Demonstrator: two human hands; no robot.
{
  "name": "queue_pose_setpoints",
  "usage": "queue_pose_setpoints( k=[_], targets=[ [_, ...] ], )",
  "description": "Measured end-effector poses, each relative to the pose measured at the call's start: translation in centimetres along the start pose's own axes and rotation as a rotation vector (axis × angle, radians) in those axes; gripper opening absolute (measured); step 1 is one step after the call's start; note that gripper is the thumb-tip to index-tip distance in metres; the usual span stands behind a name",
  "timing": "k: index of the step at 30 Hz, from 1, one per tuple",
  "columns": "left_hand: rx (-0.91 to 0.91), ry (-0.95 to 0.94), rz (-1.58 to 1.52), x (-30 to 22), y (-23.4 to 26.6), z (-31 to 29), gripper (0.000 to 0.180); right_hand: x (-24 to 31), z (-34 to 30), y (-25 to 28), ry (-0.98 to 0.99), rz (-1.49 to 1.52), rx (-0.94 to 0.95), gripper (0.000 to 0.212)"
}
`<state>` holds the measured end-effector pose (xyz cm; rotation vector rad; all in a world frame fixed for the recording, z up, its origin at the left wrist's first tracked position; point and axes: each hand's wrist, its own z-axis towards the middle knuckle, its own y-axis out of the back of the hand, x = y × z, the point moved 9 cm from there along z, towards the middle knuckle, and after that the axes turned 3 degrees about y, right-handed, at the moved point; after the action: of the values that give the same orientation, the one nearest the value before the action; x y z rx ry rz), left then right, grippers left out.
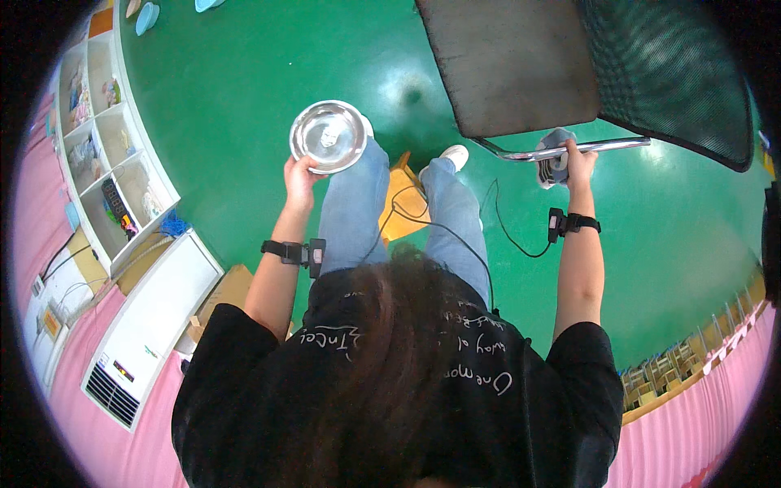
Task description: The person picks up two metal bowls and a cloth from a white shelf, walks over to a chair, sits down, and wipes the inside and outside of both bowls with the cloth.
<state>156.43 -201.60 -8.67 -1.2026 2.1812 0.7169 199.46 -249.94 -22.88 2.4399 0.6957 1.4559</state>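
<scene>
A shiny, round, shallow metal bowl (342,128) is held up over my left knee. My left hand (303,180) grips its near rim, fingers closed on the edge. Out to the right, my right hand (579,161) is closed around the chrome bar (614,145) of a dark mesh chair. Beside and below that hand is a grey-and-white thing with dark stripes (555,163); whether it is a cloth or a shoe, and whether the hand holds it, I cannot tell. Both wrists wear black straps with small devices.
The chair's worn grey seat (512,65) and mesh back (671,73) fill the upper right. A yellow wooden stool (403,203) stands between my legs, with black cables across it. White cubby shelves (122,138) and a white air conditioner (150,325) are at left. Small chairs (675,366) line the right.
</scene>
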Motion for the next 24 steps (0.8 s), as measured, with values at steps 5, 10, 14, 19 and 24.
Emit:
queue_pose_setpoints(
  k=[5, 10, 14, 19, 24],
  targets=[
    [0.073, 0.062, -0.032, 0.4, -1.5, 0.9, 0.038, 6.5, -2.5, -2.8, 0.026, 0.001, 0.131, 0.025],
    [0.209, -0.002, -0.045, 0.6, -3.7, 4.0, 0.035, 6.9, -1.9, -2.3, 0.050, -0.086, 0.125, 0.031],
    [0.146, 0.041, -0.103, 2.2, -3.5, 6.1, 0.035, 8.6, -1.6, -4.2, 0.066, -0.090, 0.192, 0.037],
    [0.226, -0.018, -0.145, 4.7, -4.5, 13.7, 0.035, 12.4, 0.6, -8.2, 0.132, -0.160, 0.293, 0.031],
    [0.379, -0.203, -0.098, -1.6, -14.3, 16.4, 0.030, 21.1, 2.1, -8.8, 0.194, -0.261, 0.367, 0.018]
  ],
)
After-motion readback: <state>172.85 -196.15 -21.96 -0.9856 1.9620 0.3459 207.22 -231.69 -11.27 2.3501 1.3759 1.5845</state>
